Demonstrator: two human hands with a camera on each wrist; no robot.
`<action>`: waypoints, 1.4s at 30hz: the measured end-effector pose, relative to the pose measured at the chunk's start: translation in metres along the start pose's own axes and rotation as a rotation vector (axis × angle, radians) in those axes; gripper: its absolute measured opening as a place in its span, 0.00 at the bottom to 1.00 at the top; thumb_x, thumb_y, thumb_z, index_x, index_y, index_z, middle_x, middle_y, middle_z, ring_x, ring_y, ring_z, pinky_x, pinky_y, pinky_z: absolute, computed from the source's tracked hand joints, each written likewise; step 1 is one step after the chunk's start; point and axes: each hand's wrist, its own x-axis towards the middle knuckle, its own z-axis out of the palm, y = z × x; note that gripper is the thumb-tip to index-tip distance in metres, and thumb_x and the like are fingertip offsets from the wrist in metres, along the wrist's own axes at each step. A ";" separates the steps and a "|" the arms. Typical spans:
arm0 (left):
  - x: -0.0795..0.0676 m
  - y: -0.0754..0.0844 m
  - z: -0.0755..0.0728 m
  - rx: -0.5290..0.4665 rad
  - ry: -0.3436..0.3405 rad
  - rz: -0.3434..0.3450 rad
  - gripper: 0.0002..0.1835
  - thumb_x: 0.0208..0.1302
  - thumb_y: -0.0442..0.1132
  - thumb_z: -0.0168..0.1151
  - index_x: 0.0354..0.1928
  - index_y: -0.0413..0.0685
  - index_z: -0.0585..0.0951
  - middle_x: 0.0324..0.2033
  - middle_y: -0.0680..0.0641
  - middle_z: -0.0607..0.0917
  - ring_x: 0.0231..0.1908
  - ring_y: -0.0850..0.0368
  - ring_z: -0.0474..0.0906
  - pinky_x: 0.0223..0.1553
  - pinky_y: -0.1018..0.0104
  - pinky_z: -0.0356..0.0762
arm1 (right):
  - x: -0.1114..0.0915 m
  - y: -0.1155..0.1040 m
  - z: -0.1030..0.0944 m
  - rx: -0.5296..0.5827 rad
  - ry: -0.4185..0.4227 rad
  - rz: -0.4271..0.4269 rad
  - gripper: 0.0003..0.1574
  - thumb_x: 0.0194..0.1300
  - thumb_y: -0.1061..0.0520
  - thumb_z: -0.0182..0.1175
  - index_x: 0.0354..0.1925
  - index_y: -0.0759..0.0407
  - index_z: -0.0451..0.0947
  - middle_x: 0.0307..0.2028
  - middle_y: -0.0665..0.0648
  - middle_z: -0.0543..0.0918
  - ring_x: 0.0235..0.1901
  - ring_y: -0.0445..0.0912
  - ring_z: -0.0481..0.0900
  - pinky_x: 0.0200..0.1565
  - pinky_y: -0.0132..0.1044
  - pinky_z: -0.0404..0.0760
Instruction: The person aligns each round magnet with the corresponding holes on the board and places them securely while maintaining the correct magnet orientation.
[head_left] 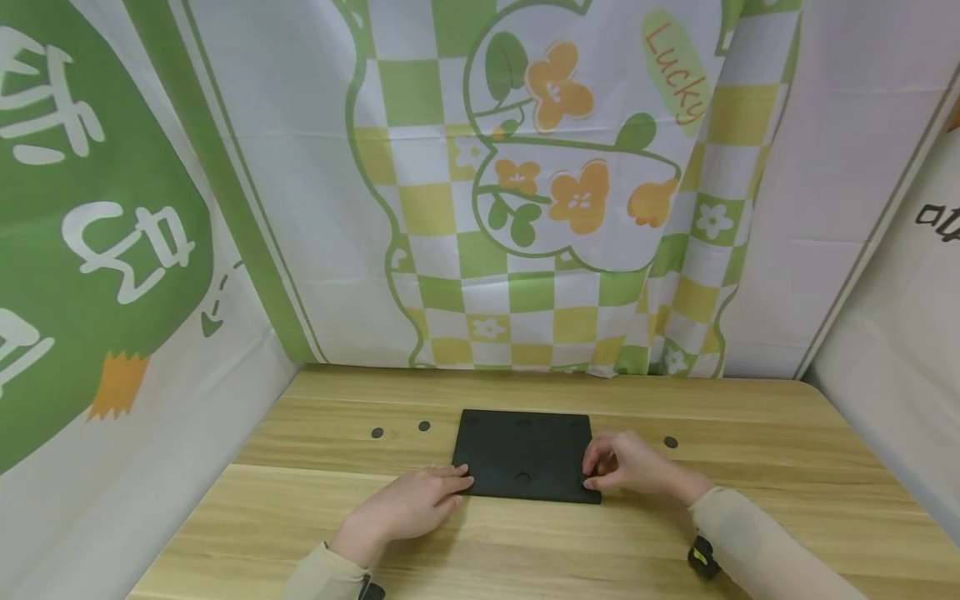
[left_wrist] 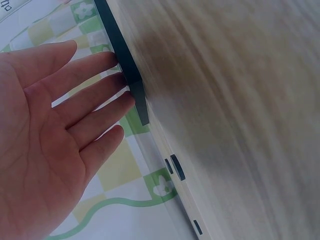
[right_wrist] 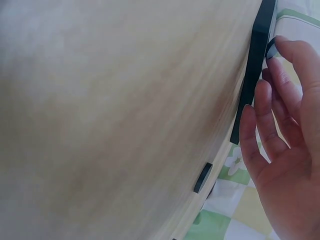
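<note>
A flat black rectangular board (head_left: 491, 454) lies on the wooden table, with several faint round marks on its top face. My left hand (head_left: 412, 502) touches the board's left front corner with its fingertips, fingers extended and slightly spread in the left wrist view. At the right front corner, my right hand (head_left: 633, 465) pinches a small dark round disc (right_wrist: 271, 50) between thumb and forefinger, close over the board's surface. The other fingers of that hand hang beside the board's edge.
Two loose dark discs, one nearer (head_left: 377, 432) and one farther (head_left: 424, 426), lie left of the board. Another dark disc (head_left: 671, 442) lies to its right, beyond the right hand. A printed curtain (head_left: 442, 317) borders the table's back edge (head_left: 360, 371).
</note>
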 end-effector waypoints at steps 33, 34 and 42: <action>0.000 -0.001 0.001 -0.005 -0.005 0.002 0.20 0.72 0.43 0.49 0.63 0.49 0.75 0.65 0.46 0.71 0.64 0.46 0.69 0.63 0.47 0.68 | 0.000 -0.002 0.000 -0.080 -0.010 -0.016 0.05 0.55 0.51 0.70 0.30 0.46 0.81 0.34 0.44 0.79 0.29 0.33 0.77 0.31 0.27 0.81; 0.000 -0.001 0.001 -0.005 -0.005 0.002 0.20 0.72 0.43 0.49 0.63 0.49 0.74 0.65 0.45 0.71 0.64 0.46 0.69 0.63 0.47 0.68 | 0.000 -0.002 0.000 -0.080 -0.009 -0.016 0.05 0.55 0.51 0.70 0.30 0.46 0.81 0.34 0.44 0.79 0.29 0.33 0.77 0.31 0.27 0.81; 0.000 -0.001 0.002 0.001 -0.001 0.001 0.20 0.72 0.43 0.49 0.63 0.49 0.75 0.65 0.46 0.72 0.64 0.46 0.69 0.63 0.47 0.68 | 0.000 -0.002 0.000 -0.092 -0.006 -0.004 0.06 0.54 0.51 0.70 0.30 0.46 0.81 0.33 0.43 0.79 0.29 0.34 0.77 0.31 0.27 0.80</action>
